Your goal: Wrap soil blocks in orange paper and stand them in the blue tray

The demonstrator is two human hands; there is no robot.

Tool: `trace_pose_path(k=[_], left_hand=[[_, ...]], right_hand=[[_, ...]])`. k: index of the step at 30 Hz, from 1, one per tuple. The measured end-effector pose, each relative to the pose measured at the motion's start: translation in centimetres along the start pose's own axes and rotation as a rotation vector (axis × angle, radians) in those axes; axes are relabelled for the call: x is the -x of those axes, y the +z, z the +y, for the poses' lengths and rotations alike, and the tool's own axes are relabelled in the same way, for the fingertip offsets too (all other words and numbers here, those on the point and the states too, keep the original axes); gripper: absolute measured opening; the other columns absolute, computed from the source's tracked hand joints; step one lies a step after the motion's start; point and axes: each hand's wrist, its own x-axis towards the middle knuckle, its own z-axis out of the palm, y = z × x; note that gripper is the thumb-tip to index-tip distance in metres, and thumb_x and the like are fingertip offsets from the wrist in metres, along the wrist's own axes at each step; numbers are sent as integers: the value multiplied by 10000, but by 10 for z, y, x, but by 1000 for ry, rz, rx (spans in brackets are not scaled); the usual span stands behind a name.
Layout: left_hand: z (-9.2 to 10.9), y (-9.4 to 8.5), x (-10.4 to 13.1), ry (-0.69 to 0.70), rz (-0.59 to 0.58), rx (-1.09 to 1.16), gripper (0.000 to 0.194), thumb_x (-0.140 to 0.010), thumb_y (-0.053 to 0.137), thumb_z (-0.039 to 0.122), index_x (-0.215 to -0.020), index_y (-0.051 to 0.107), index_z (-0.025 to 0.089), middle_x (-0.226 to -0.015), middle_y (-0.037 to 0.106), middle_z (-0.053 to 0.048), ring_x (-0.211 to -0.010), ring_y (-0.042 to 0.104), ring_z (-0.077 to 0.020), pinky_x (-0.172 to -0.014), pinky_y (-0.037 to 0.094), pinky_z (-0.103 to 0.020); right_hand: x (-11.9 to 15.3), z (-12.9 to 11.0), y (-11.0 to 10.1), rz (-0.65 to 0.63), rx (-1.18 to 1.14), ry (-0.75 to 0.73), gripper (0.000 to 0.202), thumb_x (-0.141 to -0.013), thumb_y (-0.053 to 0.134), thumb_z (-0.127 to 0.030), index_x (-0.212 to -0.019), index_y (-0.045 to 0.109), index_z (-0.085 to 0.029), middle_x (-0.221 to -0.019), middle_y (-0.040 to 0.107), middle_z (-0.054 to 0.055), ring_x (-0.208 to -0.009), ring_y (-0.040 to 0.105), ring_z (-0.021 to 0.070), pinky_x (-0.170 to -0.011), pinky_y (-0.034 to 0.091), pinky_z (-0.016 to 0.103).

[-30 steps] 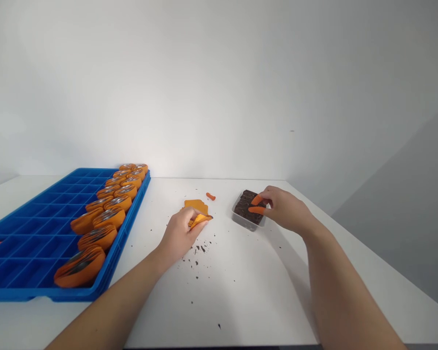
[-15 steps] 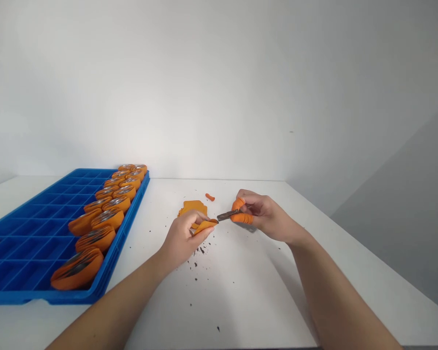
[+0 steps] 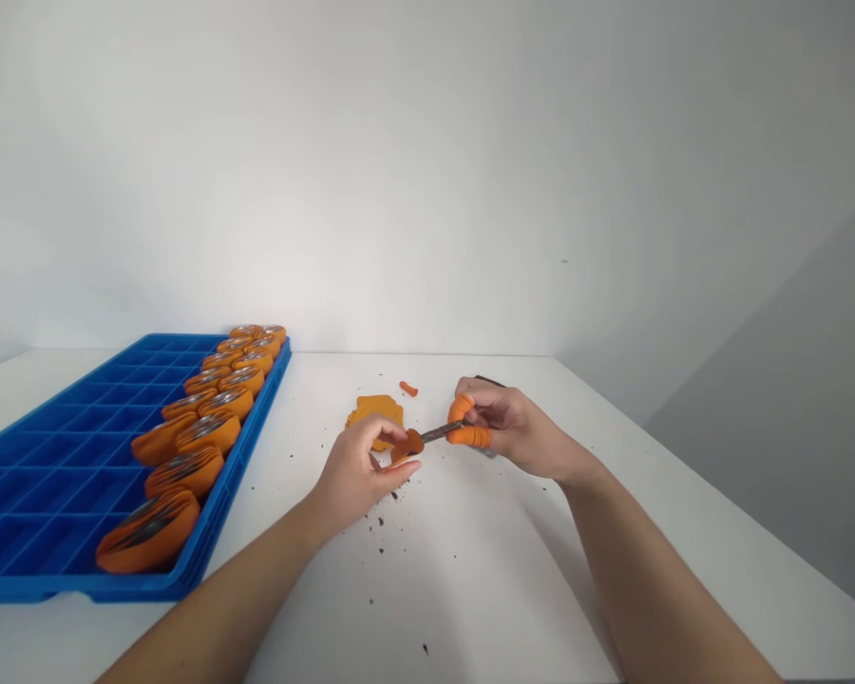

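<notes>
My left hand (image 3: 360, 465) pinches a small orange piece (image 3: 407, 446), thin and curved, between thumb and fingers. Orange finger covers sit on the thumb and forefinger of my right hand (image 3: 517, 427). Between them is gripped a narrow dark strip (image 3: 438, 433), which points left. Its tip meets the orange piece at the upper right edge; whether it goes inside cannot be made out. Just behind my left hand lies a stack of flat yellow-orange pieces (image 3: 376, 410), partly covered by the fingers.
A blue compartment tray (image 3: 64, 418) stands at left, with folded orange pieces (image 3: 210, 432) holding shiny or dark contents along its right side. A small orange scrap (image 3: 408, 389) lies beyond my hands. Dark crumbs (image 3: 381, 522) are scattered on the white table (image 3: 499, 589).
The orange piece in my left hand has turned, showing its curved face. The dark strip's tip has come against it, with my right hand slightly further left.
</notes>
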Motion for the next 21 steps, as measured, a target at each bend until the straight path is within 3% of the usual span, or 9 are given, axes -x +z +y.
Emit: trace_pose_path(k=[4,8,12,17,21], left_hand=[[-3,1,-1,-27,22,-6,279,-827,867,253,-1060,714,228,-1128,784,-94,-1050,743,-267,-616,627,-273],[-3,2,0,-15,17,19,190,-896,817,260,-1076,766,221,-1143,794,-109,-1057,756,-267,-652,656,-290],[0,1,1,-31,-23,84,226,-1006,714,331,-1199,807,258,-1224,789,-107,-989,772,-250,-600,664,-293],[4,-3,0,-80,-31,169,272,-990,740,346,-1244,820,289,-1419,726,-92,-988,782,-240,-599,697,-303],[11,-7,0,-113,-56,169,222,-978,756,374,-1149,859,278,-1247,803,-76,-844,773,-211,-523,644,-283]], right_hand=[[0,1,0,-5,-43,-17,352,-854,902,-524,-781,732,-224,-822,449,-11,-689,419,140,-584,436,306],[-1,3,2,22,-68,-38,334,-851,914,-486,-781,717,-226,-808,412,-28,-678,397,131,-580,405,304],[-4,8,9,193,-98,-19,367,-849,908,-507,-786,677,-228,-790,359,-46,-666,370,127,-586,366,305],[-9,15,15,396,-87,35,478,-854,874,-585,-761,563,-233,-735,345,-58,-624,332,121,-542,293,291],[-12,22,19,462,-95,56,528,-816,871,-665,-780,559,-240,-739,327,-59,-606,305,116,-520,286,285]])
